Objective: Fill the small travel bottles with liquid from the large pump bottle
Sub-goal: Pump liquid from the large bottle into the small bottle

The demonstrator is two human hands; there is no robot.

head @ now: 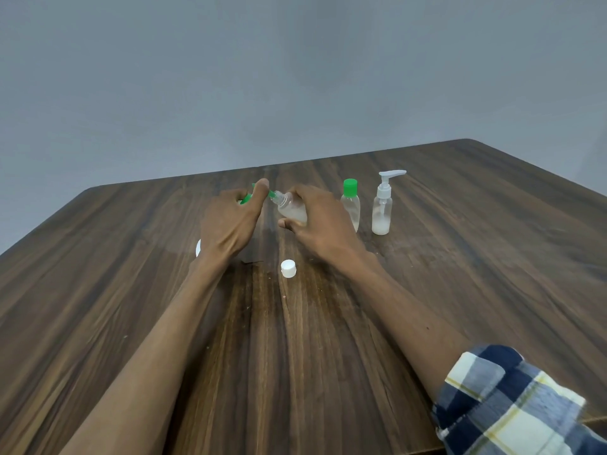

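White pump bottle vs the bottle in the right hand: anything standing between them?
Yes. In the head view a green-capped bottle stands upright between the white pump bottle and the tilted bottle held by the right hand.

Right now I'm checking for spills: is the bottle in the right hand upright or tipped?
Tipped: the right hand holds the small clear bottle with its uncapped neck slanting left.
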